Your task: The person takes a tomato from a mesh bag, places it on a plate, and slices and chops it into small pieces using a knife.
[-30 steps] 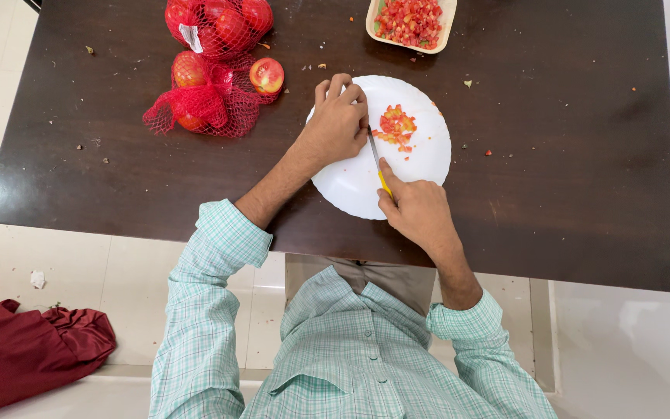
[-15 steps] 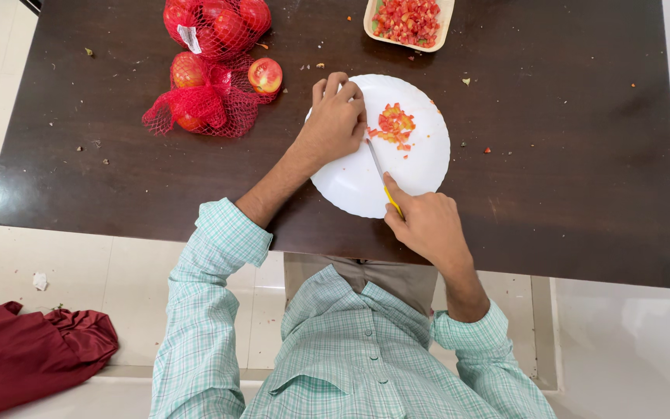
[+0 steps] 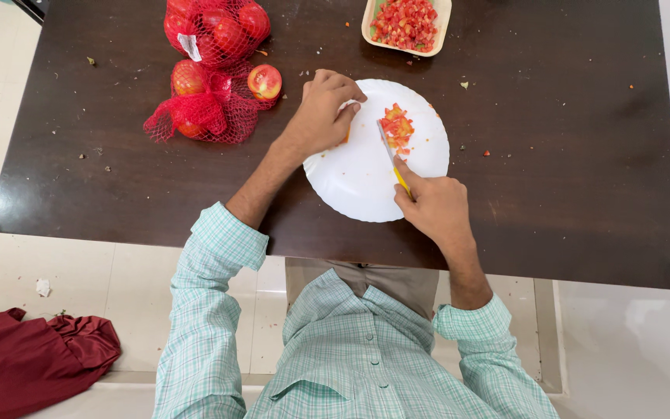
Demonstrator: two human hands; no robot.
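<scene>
Head camera looks straight down on a small heap of diced red tomato lying in the upper middle of the frame, on the upper right part of a round white paper plate. A thin knife with a yellow handle lies with its blade along the heap's left edge; the right hand is closed around the handle with the forefinger laid along the top, which seems to steady the blade. The left hand rests curled on the plate's upper left rim, its fingers bent over something orange that I cannot make out, and probably keeps the light plate from sliding on the dark brown wooden table.

Compared with half a second ago, the blade has swung from pointing at the left hand to lying against the heap, the right hand has moved up onto the plate, and the left hand has drawn back toward the rim.

Above, at the top edge, sits a pale rectangular tray of chopped tomato. In the upper left, whole tomatoes in red net bags. Bottom left, a maroon cloth lies on the floor.
</scene>
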